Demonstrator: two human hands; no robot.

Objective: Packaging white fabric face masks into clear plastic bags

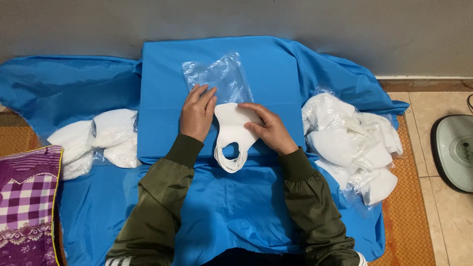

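A home floor used as a workspace: tiled floor (446, 216), woven mat (409, 221), patterned cushion (27, 207).

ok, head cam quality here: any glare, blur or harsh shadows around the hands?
Head view: soft, even light, only faint shadows under the left hand and right hand; mild glare on the clear plastic bag; the white masks run near overexposed, folds hard to read; the blue cloth is sharp, no motion blur; slight wide-angle bend at the edges.
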